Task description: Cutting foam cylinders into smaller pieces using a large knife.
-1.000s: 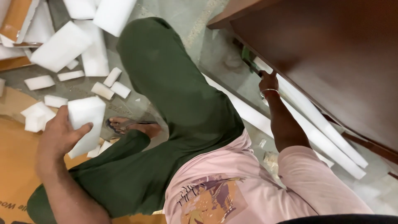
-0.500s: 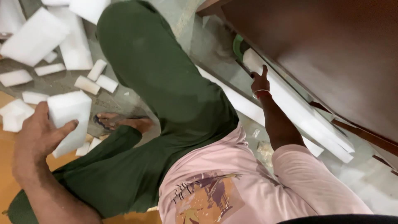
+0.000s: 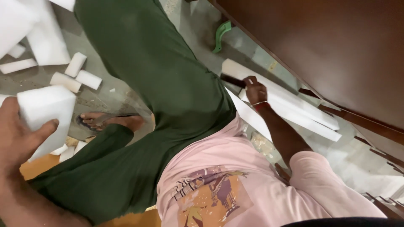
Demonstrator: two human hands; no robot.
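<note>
Right hand [image 3: 255, 89] clamped on near end of long white foam strip [image 3: 290, 101], long axis slanting away under dark brown wooden panel [image 3: 336, 50]; left hand [image 3: 17, 138] gripping thick white foam block [image 3: 44, 105], far from panel

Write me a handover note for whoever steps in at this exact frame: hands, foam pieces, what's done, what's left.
Left hand: holds a white foam block beside the knee.
Right hand: grip closed on the end of a long white foam strip lying along the dark wooden panel.
Small foam offcuts are scattered on the floor; a green piece lies further off.
Done: both pieces are in hand.
Left: neither is set down.
</note>
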